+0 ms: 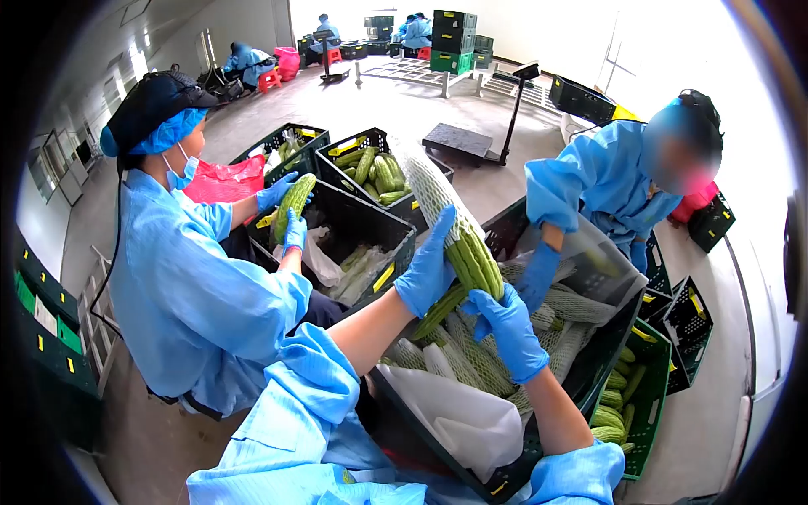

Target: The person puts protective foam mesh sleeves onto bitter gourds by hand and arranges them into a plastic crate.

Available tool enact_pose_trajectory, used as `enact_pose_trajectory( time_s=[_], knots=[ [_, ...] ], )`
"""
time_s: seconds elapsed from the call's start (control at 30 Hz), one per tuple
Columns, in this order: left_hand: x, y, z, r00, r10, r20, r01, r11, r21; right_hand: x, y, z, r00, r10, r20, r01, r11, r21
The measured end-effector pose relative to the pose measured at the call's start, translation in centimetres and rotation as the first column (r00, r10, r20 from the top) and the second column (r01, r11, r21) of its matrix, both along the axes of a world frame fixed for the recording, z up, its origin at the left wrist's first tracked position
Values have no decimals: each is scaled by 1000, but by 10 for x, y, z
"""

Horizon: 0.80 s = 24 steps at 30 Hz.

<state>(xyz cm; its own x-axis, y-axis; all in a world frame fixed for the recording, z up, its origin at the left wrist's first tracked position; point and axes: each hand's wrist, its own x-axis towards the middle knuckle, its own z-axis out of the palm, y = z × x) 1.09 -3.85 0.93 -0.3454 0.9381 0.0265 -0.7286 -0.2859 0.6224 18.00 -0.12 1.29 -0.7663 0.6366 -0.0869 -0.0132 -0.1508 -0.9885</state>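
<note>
In a blue glove, my left hand closes round the side of a long green gourd, on the white foam net that covers its upper part. The gourd is tilted, its bare lower end toward me. My right hand, also gloved, grips that lower end from the right. Beneath both hands is a dark crate of netted gourds, with white plastic sheeting over its near side.
A co-worker on the left holds a gourd. Another co-worker reaches into my crate from the right. More crates of gourds stand ahead, and a green crate stands at right. A platform scale is beyond.
</note>
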Motion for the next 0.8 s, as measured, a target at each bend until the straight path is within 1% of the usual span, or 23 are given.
enact_pose_trajectory(
  time_s=[0.13, 0.27, 0.3, 0.4, 0.5, 0.53, 0.57, 0.6, 0.63, 0.7, 0.73, 0.77, 0.8],
  knots=[
    [13, -7, 5, 994, -104, -34, 101, 993, -66, -1, 7, -2, 999, -16, 40, 16, 1000, -13],
    [13, 3, -11, 980, -114, -161, 95, 988, -120, 4, 16, -1, 997, 36, 65, -32, 998, -62],
    [14, 2, -12, 966, -107, -235, 86, 992, -96, 4, 17, -2, 997, 49, 67, -44, 996, -74],
    [13, 3, -12, 911, -149, -385, 85, 980, -180, 3, 19, -8, 996, -49, -78, 41, 993, -109],
    [6, 6, -8, 887, -212, -410, 161, 975, -154, 8, 23, 0, 962, -112, -248, 58, 974, -218],
    [4, 8, -7, 879, -236, -414, 191, 970, -147, 8, 24, -2, 959, -105, -263, 45, 973, -224],
    [-2, 14, -7, 899, -207, -386, 208, 977, -38, 8, 26, -6, 956, -100, -276, 35, 972, -232],
    [-9, 17, -2, 936, -138, -323, 152, 988, 17, 10, 27, -8, 953, -95, -289, 25, 971, -239],
    [-18, 16, 3, 964, -63, -257, 84, 994, 68, 11, 27, -11, 951, -54, -306, -24, 969, -246],
    [-31, 5, 23, 991, 94, -98, -79, 986, 146, 10, 20, -10, 961, -14, -275, -55, 968, -243],
    [-36, 0, 31, 985, 173, 13, -173, 976, 133, 8, 14, -7, 966, 9, -259, -74, 967, -242],
    [-45, 3, 28, 970, 240, -31, -227, 946, 233, 8, 8, 0, 973, 54, -224, -110, 963, -248],
    [-52, 5, 27, 948, 310, -69, -271, 903, 332, 5, 6, 1, 983, 102, -156, -130, 975, -182]
  ],
)
